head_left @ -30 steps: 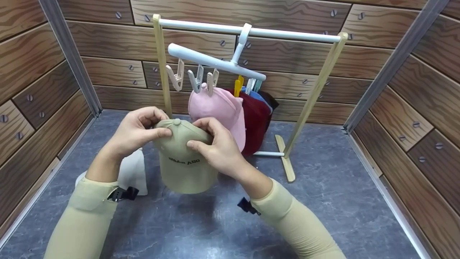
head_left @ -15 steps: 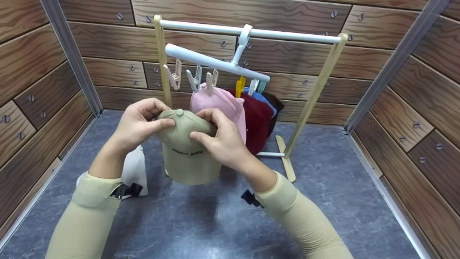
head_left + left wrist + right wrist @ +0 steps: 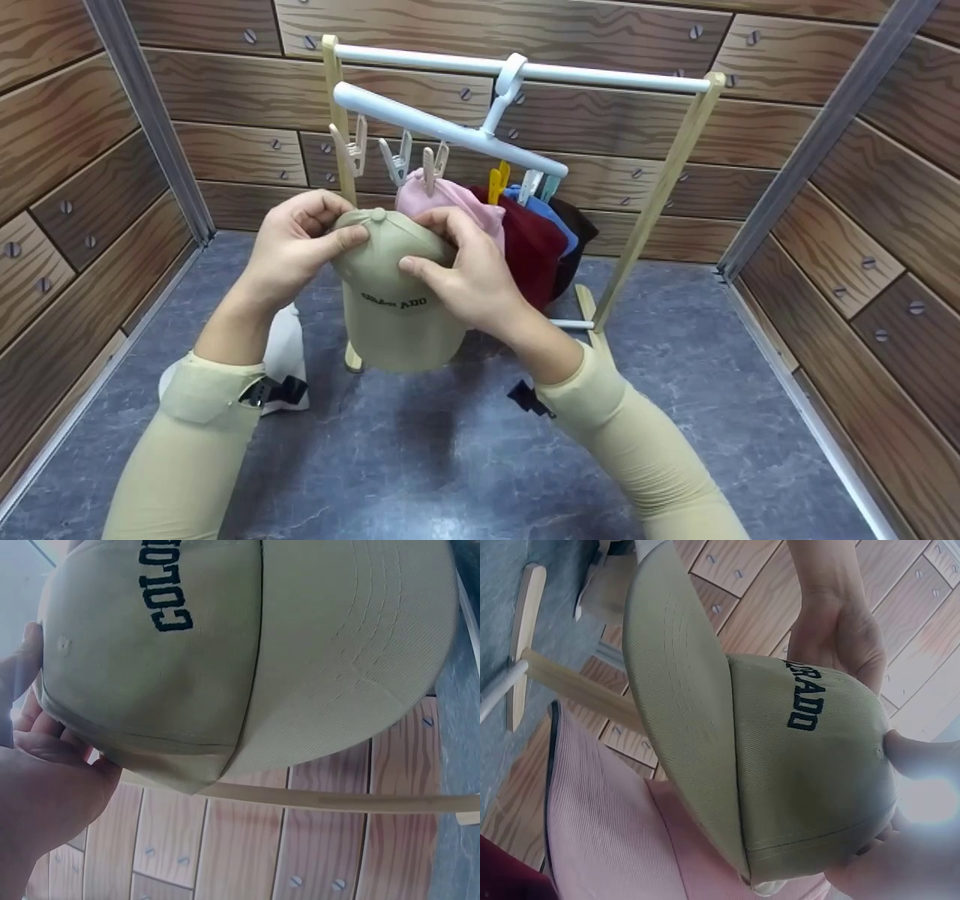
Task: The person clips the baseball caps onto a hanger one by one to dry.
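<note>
Between both hands hangs an olive-beige baseball cap (image 3: 401,322), its brim down and dark lettering across the front. My left hand (image 3: 296,244) pinches the crown at its left, thumb in front and fingers behind. On the right side of the crown, my right hand (image 3: 480,281) pinches it the same way. In the right wrist view the cap (image 3: 802,765) is close to a pink cap (image 3: 607,802). Just behind and above the held cap, clothespins hang from a pale blue hanger (image 3: 450,131); a beige clothespin (image 3: 351,150) and a grey clothespin (image 3: 396,159) hold nothing.
A pink cap (image 3: 420,193), a dark red cap (image 3: 529,244), a blue cap (image 3: 555,217) and a dark cap (image 3: 581,229) hang clipped from the hanger. It hooks over a rack's white rail (image 3: 615,76). A white cap (image 3: 285,352) lies on the grey floor at left.
Both hands have raised the beige cap a little, toward the hanger. The hanger's left end has swung slightly, its clothespins shifting left. The hold on the cap looks the same.
</note>
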`<state>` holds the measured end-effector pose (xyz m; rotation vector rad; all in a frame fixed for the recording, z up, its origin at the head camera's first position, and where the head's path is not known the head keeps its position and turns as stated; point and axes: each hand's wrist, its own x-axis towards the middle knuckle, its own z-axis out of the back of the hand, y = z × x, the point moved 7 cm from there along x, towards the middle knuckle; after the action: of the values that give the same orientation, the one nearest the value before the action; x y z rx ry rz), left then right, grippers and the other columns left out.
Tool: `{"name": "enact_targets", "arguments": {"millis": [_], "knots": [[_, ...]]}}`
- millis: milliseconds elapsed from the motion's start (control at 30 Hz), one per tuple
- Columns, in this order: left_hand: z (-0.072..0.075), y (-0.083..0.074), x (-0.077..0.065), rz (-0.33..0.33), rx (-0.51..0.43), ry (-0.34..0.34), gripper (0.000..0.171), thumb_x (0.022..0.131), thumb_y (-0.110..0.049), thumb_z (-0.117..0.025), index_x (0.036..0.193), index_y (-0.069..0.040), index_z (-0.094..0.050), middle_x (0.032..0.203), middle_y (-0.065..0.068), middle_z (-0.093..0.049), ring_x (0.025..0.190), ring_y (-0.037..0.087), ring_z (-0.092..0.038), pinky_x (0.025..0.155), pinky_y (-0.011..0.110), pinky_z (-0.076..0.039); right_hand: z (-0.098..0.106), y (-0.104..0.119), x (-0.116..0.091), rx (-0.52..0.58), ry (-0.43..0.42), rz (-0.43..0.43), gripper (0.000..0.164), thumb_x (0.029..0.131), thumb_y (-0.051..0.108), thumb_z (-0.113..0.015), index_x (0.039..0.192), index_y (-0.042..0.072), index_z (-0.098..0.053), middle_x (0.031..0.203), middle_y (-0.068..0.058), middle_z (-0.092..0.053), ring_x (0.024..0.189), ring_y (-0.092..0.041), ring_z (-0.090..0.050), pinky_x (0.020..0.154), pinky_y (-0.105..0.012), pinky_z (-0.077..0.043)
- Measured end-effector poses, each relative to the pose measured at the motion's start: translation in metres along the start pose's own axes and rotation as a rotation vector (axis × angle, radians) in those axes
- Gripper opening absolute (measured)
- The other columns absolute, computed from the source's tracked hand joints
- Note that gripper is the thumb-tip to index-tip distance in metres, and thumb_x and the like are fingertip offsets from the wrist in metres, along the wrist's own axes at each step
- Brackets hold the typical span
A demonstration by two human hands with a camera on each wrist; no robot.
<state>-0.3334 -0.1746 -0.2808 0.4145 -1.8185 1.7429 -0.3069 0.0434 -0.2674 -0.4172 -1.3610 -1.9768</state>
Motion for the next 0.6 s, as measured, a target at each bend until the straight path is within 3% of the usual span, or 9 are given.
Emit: {"name": "enact_targets", "arguments": {"millis": [600], "knots": [[-0.001,-0.002,0.012,-0.029,-0.124,-0.084,0.010,0.098,0.013,-0.075,0.101,0.004,-0.074,0.097,0.010,-0.079,0.085,0.013,-0.071,0.073,0.024,-0.056,0.006,0.006,0.018,-0.044,0.010,0.027,0.047,0.094,0.007,-0.090,0.131,-0.006,-0.065,0.121,-0.016,-0.072,0.109,-0.022,-0.067,0.100,-0.033,-0.054]]}}
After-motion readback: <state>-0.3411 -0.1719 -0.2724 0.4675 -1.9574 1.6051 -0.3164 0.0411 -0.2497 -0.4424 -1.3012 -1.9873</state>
